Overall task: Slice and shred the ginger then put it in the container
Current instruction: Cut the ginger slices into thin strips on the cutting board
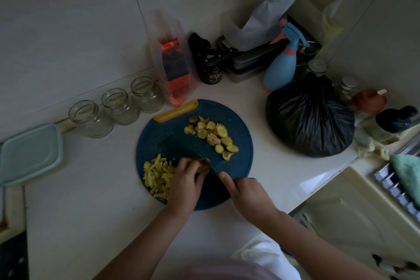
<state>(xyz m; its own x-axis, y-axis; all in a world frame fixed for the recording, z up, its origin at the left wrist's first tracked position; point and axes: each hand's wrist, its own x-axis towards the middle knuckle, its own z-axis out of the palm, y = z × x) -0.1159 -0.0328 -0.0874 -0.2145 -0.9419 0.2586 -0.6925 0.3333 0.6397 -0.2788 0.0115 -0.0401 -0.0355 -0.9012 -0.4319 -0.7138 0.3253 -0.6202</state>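
A round dark blue cutting board (241,125) lies on the white counter. Yellow ginger slices (212,135) are scattered across its far right part. A heap of thin ginger shreds (156,173) sits at its near left. My left hand (185,182) curls its fingers over a few ginger slices (203,166) and holds them down on the board. My right hand (245,195) grips the handle of a dark knife (205,158), forefinger stretched along the spine, with the blade set against those slices. A container with a pale teal lid (30,154) lies at the far left.
Three glass jars (118,107) stand in a row by the wall behind the board. A tied black bag (311,120) sits right of the board, a blue spray bottle (283,68) behind it. A clear pouch (176,70) and a dark jar (211,75) stand at the back.
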